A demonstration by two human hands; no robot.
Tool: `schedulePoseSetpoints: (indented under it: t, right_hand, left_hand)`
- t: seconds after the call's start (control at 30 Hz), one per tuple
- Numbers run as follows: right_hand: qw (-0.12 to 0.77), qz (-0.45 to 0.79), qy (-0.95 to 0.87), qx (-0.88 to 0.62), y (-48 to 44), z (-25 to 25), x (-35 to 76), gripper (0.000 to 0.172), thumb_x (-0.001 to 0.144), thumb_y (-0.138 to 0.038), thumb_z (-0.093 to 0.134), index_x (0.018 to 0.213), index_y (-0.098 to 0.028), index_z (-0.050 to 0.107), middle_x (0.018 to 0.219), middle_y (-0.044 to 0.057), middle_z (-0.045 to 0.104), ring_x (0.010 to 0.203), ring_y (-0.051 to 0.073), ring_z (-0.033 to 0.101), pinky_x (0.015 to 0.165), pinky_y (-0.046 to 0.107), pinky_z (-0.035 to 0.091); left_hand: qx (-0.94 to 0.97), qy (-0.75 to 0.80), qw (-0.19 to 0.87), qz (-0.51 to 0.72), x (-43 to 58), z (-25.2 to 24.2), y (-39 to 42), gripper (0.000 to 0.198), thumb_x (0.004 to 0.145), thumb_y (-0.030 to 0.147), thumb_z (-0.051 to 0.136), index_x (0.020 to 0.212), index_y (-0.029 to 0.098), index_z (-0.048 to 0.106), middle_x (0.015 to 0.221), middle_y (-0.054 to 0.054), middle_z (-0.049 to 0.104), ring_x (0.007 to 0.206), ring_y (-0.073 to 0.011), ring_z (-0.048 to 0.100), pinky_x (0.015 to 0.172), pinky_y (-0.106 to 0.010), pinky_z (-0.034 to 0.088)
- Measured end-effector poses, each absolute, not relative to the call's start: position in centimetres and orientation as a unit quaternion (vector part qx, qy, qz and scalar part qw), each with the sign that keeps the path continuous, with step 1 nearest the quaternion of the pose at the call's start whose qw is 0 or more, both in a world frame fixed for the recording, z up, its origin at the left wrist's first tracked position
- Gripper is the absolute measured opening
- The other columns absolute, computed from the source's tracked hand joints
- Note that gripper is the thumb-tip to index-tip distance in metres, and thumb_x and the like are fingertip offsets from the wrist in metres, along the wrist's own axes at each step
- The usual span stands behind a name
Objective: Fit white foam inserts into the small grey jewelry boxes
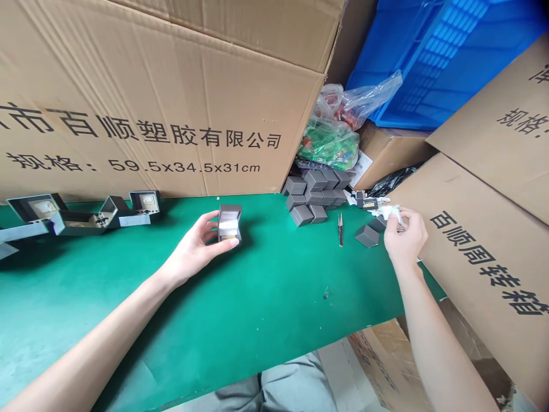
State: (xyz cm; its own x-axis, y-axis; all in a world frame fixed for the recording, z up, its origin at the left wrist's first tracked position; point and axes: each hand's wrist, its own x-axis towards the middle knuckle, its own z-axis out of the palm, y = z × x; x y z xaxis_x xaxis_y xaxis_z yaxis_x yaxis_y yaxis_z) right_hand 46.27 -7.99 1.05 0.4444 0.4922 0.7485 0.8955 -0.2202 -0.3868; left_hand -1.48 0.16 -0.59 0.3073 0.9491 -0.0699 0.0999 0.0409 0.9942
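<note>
Ring box, grey and open, stands on the green desk, held in the curled fingers of the left hand; on my feed, the right hand pinches a small white piece near stacked boxes.

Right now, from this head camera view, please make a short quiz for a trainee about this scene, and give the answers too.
1. Which hand holds the open grey jewellery box: the left hand or the right hand?
2. True or false: the tweezers lie on the green mat between the two hands.
3. What colour is the plastic crate behind the clear plastic bags? A. red B. blue C. green

Key: 1. the left hand; 2. true; 3. B
</note>
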Motion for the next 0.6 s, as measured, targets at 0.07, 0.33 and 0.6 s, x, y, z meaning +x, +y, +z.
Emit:
schedulePoseSetpoints:
  t: [0.07, 0.33, 0.6]
  right_hand:
    - [0.486, -0.19, -0.501, -0.69, -7.7, 2.2, 41.9, 0.02, 0.092, -0.038, 0.055, 0.1, -0.021, 0.06, 0.12, 0.015, 0.07, 0.116, 0.028, 0.067, 0.097, 0.044, 0.055]
    - [0.523, 0.411, -0.596, -0.45, -4.1, 2.3, 22.2, 0.027, 0.089, -0.043, 0.071, 0.105, -0.024, 0.062, 0.112, 0.006, 0.072, 0.094, 0.019, 0.074, 0.077, 0.031, 0.062]
    - [0.454, 0.359, -0.643, -0.502, -2.1, -2.6, 20.3, 0.025, 0.098, -0.043, 0.059, 0.098, -0.02, 0.069, 0.102, 0.007, 0.074, 0.093, 0.019, 0.07, 0.078, 0.031, 0.056]
  left_hand:
    - [0.578, 0.457, 0.562, 0.376, -1.5, -0.6, 0.2, 0.085, 0.068, 0.049, 0.09, 0.138, 0.027, 0.049, 0.137, -0.011, 0.065, 0.129, -0.0318, 0.062, 0.112, -0.051, 0.047]
    - [0.573, 0.468, 0.555, 0.38, -1.7, -0.3, 0.1, 0.087, 0.068, 0.051, 0.089, 0.141, 0.03, 0.047, 0.141, -0.012, 0.062, 0.127, -0.0327, 0.063, 0.108, -0.051, 0.052]
    - [0.596, 0.487, 0.51, 0.384, -2.4, -0.1, 0.8, 0.089, 0.068, 0.054, 0.088, 0.142, 0.026, 0.047, 0.137, -0.012, 0.064, 0.132, -0.0314, 0.059, 0.113, -0.048, 0.046]
